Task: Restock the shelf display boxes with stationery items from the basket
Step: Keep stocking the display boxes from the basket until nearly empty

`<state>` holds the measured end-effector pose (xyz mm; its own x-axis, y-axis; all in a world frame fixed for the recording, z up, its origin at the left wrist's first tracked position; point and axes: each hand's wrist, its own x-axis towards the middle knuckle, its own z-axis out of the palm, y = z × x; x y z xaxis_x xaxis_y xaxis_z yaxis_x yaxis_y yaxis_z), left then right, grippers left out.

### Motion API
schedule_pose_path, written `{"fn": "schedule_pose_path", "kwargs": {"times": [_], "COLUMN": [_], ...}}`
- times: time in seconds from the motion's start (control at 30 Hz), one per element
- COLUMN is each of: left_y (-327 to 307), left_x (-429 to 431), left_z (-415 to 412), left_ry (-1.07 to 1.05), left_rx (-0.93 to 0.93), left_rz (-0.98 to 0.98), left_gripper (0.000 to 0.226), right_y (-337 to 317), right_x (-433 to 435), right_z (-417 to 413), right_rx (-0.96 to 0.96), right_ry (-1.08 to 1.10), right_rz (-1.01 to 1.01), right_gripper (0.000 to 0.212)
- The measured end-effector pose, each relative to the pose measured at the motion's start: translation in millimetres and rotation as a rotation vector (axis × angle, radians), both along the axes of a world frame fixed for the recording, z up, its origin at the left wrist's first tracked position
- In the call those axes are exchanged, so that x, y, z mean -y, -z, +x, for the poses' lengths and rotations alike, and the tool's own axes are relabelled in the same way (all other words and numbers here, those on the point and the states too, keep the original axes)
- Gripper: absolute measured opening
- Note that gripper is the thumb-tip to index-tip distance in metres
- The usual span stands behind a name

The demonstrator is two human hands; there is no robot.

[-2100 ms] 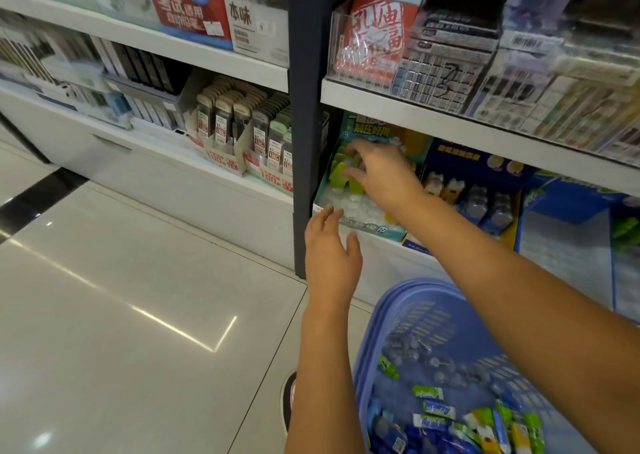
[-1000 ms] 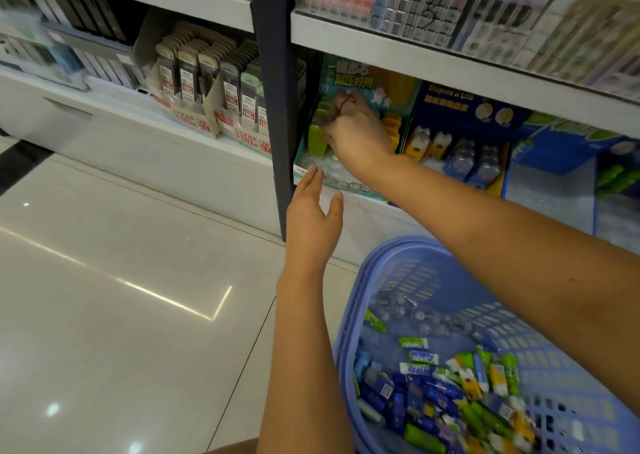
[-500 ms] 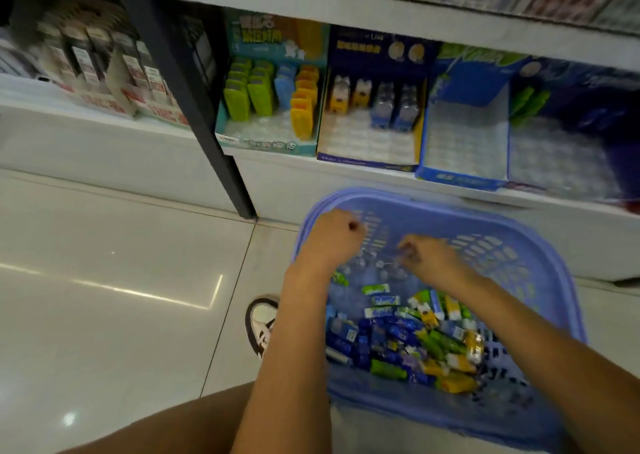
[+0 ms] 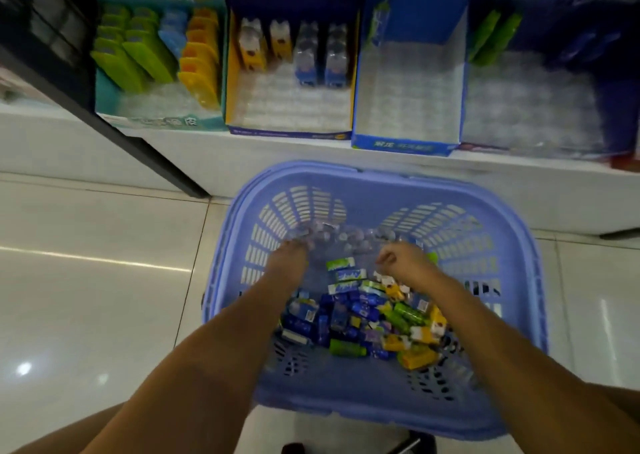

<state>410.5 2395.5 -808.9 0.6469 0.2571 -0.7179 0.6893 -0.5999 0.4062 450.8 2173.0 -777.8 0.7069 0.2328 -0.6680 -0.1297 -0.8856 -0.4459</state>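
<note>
Head view: white shelf (image 4: 242, 159) along the top carrying four open display boxes (image 4: 405, 147) side by side, stocked only at the back and bare in the front cells, so evidently awaiting refill. Lilac basket (image 4: 221, 245) parked on the floor (image 4: 86, 315) just in front, probably to keep the reach short, with loose stationery items (image 4: 363, 318) heaped in its near half and clear packs (image 4: 346, 237) at its far end. Both arms (image 4: 214, 349) stretched down into it: left hand (image 4: 291, 257) palm down, fingertips lost among the clear packs, spread or closed impossible to tell; right hand (image 4: 400, 261) near it, fingers (image 4: 383, 258) curled inward, perhaps pinching something small, unclear.
</note>
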Motion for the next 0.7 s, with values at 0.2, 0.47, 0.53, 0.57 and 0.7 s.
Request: {"fn": "schedule_pose_path", "kwargs": {"times": [0.2,0.47,0.53,0.57,0.7], "left_y": [9.8,-19.6,-29.4,-35.0,-57.4], "left_x": [7.5,11.1,11.0,9.9,2.2], "left_z": [-7.0,-1.1,-6.1,-8.5,-19.2], "left_ry": [-0.033,0.036,-0.095,-0.134,-0.118], "left_rx": [-0.107,-0.104,-0.123,-0.134,-0.067], "left_rz": [0.123,-0.111,-0.252,-0.295,-0.328], "left_gripper": [0.035,0.02,0.019,0.016,0.036], "right_y": [-11.5,20.9,29.0,31.3,27.0], "right_x": [20.6,-3.3,-9.2,-11.8,-21.3], "right_z": [-10.9,-63.2,-71.4,-72.8,-66.3], "right_rx": [-0.289,0.118,0.198,0.223,0.116], "right_ry": [-0.357,-0.598,-0.665,-0.664,-0.398], "right_rz": [-0.102,-0.096,-0.161,-0.179,-0.104], "right_gripper": [0.016,0.053,0.054,0.05,0.036]}}
